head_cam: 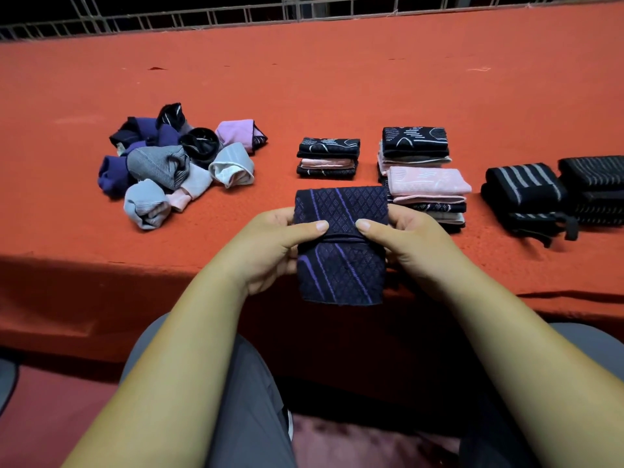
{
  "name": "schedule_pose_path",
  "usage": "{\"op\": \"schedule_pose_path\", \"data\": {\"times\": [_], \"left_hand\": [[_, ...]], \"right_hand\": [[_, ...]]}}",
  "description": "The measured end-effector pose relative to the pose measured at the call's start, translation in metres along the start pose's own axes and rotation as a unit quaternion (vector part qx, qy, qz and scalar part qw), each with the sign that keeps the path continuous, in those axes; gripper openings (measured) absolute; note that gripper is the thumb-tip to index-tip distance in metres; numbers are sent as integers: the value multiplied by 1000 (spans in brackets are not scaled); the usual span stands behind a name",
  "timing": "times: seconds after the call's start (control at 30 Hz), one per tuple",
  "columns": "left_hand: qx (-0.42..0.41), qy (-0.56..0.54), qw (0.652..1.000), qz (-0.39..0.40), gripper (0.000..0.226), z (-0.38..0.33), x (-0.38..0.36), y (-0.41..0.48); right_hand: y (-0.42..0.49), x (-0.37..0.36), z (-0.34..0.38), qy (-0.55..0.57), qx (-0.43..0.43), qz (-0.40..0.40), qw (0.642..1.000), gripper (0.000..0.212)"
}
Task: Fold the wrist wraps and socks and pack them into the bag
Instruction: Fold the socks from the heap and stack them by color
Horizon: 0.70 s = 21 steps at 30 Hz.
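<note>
A dark navy sock with purple stripes and a diamond pattern (pixel 341 238) is held over the front edge of the red-covered table (pixel 304 89). My left hand (pixel 273 248) grips its left side and my right hand (pixel 408 244) its right side, both thumbs pressed on a fold across its middle. A heap of rolled socks (pixel 175 163) in purple, grey, pink and black lies at the left. Stacks of folded socks stand behind my hands: a small one (pixel 327 158) and taller ones (pixel 422 170). Black striped wrist wraps (pixel 553 194) lie folded at the right. No bag is in view.
The red cloth drapes over the table's front edge above my lap in grey trousers (pixel 236 383). A white metal railing (pixel 304 11) runs along the far side of the table.
</note>
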<state>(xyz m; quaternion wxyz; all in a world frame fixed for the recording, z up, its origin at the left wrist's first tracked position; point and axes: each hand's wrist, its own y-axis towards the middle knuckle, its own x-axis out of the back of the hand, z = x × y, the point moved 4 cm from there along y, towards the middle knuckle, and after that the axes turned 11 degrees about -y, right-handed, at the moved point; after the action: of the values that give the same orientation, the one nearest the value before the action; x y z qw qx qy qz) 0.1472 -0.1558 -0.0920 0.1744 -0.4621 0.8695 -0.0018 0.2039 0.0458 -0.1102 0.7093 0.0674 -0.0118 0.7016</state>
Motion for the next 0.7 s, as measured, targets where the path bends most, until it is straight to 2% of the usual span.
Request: {"op": "schedule_pose_path", "data": {"times": [0.17, 0.3, 0.47, 0.6, 0.7], "left_hand": [[-26, -14, 1000, -8, 34, -3, 3, 2], [-44, -29, 999, 2, 38, -5, 5, 2], [-61, -47, 997, 16, 46, -7, 8, 5], [-30, -92, 995, -13, 40, -5, 11, 7], [27, -119, 992, -15, 37, -1, 11, 7]], "right_hand": [[4, 2, -5, -35, -29, 28, 999, 51], [2, 3, 1, -26, -10, 32, 999, 29], [2, 3, 2, 13, -7, 31, 999, 42], [2, 3, 4, 10, 2, 54, 998, 44], [0, 3, 7, 61, -17, 34, 997, 43]]}}
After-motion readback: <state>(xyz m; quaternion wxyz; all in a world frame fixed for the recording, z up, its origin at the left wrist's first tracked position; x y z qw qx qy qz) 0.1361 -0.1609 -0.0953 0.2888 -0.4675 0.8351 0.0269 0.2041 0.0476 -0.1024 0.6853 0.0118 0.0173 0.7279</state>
